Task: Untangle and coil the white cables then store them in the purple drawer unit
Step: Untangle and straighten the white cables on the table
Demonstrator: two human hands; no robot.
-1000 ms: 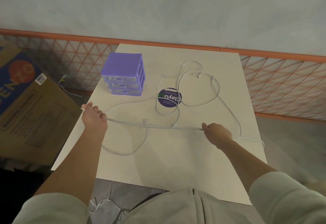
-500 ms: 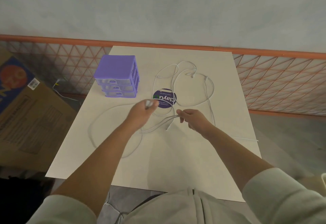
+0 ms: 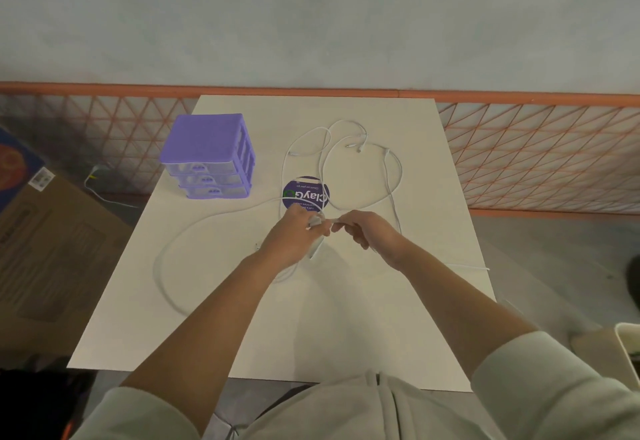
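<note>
Left hand (image 3: 294,231) grip: curled round white cable (image 3: 166,259) | right hand (image 3: 367,228) grip: pinching it

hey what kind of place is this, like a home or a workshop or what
Probably a makeshift work or storage corner, not a furnished living room: a plain white table stands against an orange mesh fence before a bare wall, with a flattened cardboard box on the floor beside it.

drawer unit (image 3: 209,157) left of cables (image 3: 349,162)
</note>
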